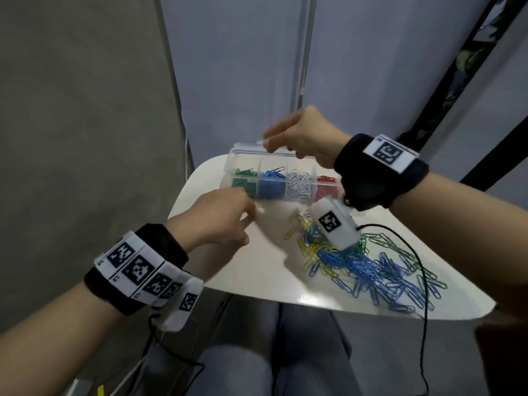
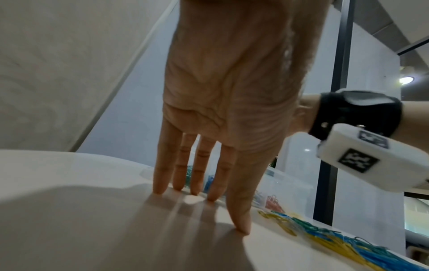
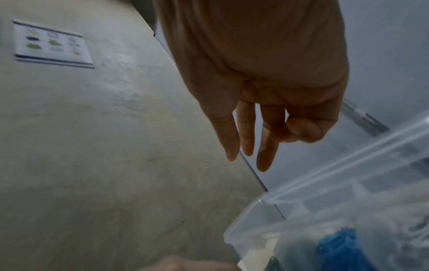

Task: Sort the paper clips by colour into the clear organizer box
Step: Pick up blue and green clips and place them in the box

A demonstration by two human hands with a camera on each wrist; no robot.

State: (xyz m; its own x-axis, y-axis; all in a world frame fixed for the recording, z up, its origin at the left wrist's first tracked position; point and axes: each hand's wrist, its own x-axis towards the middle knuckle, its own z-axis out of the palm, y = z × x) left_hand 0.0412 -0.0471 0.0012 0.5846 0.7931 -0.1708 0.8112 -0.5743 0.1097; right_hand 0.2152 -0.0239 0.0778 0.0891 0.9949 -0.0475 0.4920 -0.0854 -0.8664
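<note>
Loose paper clips point(image 1: 368, 267) — blue, yellow, green, heaped at the table's point(image 1: 257, 270) near right edge, a black cable point(image 1: 423, 281) lying across them
Left hand point(image 1: 220, 221) — fingers straight and spread, tips pressed on the bare table near the left edge, holding nothing
Clear box point(image 1: 281, 178) — at the far edge; green, blue, white, red clips in separate compartments
Right hand point(image 1: 303, 135) — above the box's far rim, fingers loosely apart; whether it touches the lid cannot be told

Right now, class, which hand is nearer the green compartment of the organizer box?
Left. The left hand rests fingertips on the table beside the green compartment; the right hand hovers above the organizer box's far side.
</note>
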